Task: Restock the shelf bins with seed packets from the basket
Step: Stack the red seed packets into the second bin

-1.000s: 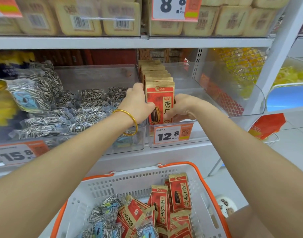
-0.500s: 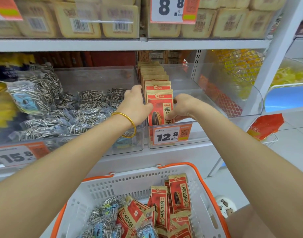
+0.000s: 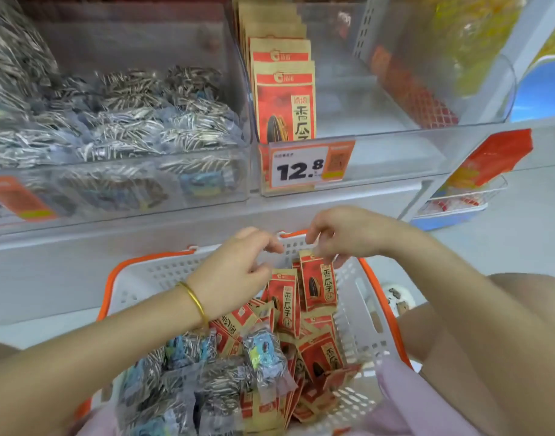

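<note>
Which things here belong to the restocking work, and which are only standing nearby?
Job: white plastic basket with orange rim; red paper seed packets; clear bags of striped seeds; clear plastic shelf bins; left hand; right hand.
Nearby: white 12.8 price tag; yellow goods in netting; red netted goods.

Just below the fingers (image 3: 320, 247) of the right hand (image 3: 345, 236), an upright seed packet (image 3: 317, 281) stands in the basket (image 3: 373, 309). A second packet (image 3: 284, 297) stands left of it, beside the left hand (image 3: 235, 272). Above and behind the fingers, the shelf bin (image 3: 395, 146) holds a row of packets (image 3: 284, 99). The left bin (image 3: 118, 196) holds striped-seed bags (image 3: 128, 121).
</note>
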Demonstrator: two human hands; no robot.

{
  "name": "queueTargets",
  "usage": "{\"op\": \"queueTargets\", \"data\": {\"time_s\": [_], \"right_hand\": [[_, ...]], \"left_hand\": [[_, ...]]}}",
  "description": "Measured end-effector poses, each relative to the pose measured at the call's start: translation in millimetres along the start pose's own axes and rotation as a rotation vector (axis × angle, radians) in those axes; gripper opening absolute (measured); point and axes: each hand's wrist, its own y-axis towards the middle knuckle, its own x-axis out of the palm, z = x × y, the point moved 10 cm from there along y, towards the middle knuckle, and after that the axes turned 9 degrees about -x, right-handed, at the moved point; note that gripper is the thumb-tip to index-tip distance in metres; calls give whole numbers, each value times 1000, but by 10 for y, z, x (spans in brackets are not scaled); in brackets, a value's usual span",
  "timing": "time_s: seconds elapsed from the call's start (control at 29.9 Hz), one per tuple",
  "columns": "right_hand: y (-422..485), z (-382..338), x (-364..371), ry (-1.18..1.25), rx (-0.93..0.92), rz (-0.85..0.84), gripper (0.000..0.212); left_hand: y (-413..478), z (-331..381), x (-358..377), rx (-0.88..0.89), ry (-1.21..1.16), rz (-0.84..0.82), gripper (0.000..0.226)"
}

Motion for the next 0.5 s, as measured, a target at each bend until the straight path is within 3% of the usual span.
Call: {"op": "queueTargets", "data": {"time_s": [0.07, 0.2, 0.33, 0.5], "right_hand": [[427, 439, 328, -309, 50, -114, 31], [921, 1078, 698, -669, 29, -89, 40], [1008, 1361, 834, -882, 70, -24, 47], [1048, 1315, 769, -924, 86, 134, 40]], "left_hand": [[107, -291, 264, -105, 102, -101, 25], [207, -667, 506, -233, 143, -197, 24], [280, -778, 553, -262, 132, -201, 23], [310, -820, 646, -255, 134, -218, 26]]}}
